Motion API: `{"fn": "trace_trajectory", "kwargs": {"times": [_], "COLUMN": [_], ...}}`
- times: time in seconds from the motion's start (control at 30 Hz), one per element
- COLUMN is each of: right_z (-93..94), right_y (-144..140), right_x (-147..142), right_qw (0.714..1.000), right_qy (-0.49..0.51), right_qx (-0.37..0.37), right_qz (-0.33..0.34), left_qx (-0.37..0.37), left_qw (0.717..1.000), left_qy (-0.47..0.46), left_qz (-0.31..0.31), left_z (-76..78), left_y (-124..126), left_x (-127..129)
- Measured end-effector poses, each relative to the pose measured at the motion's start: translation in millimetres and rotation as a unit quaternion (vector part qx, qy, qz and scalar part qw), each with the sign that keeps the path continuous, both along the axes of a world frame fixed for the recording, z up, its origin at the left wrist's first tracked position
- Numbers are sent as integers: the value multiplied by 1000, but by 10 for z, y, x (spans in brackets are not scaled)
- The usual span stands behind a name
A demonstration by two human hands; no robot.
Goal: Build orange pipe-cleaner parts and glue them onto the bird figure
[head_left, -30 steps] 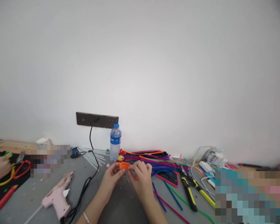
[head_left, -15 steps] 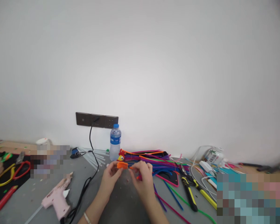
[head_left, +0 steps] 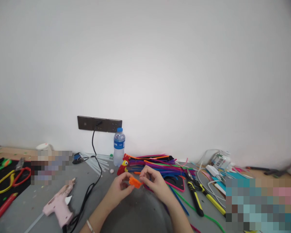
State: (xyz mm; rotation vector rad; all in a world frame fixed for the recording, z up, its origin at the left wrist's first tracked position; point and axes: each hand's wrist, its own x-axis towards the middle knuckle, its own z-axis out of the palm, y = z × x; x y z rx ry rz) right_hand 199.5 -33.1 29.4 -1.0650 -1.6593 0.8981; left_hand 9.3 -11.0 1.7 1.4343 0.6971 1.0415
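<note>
Between my hands is a small piece of bent orange pipe cleaner (head_left: 135, 183). My left hand (head_left: 122, 188) pinches its left side between thumb and fingers. At its right end, the thumb and fingertips of my right hand (head_left: 151, 181) are pressed together on the orange strand. Just behind my left hand stands a red and yellow figure (head_left: 123, 165) with a round eye, its lower part hidden by the hand. A bundle of coloured pipe cleaners (head_left: 157, 165) lies behind my right hand.
A pink glue gun (head_left: 59, 204) with a black cord lies at left, near red-and-yellow scissors (head_left: 8, 181). A water bottle (head_left: 119, 147) stands by the wall. Yellow-black pliers (head_left: 195, 197), a green pipe cleaner (head_left: 213, 220) and a white cable (head_left: 203, 168) are at right.
My hands and the orange piece have come lower and slightly right, showing more of the red and yellow figure. The other person's hand at the far left has gone out of view.
</note>
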Motion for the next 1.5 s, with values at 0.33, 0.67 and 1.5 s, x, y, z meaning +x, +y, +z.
{"fn": "trace_trajectory", "kwargs": {"times": [0.33,0.67,1.5], "right_z": [-66,-96,-55], "right_y": [15,40,10], "right_x": [-19,-28,-52], "right_qw": [995,991,990], "right_qy": [55,81,86], "right_qx": [-57,-79,-86], "right_qz": [62,68,63], "left_qx": [32,39,66], "left_qw": [998,997,995], "left_qy": [51,58,80], "left_qz": [-20,-15,5], "left_z": [21,0,22], "left_y": [-12,-13,-33], "left_x": [-2,-11,-4]}}
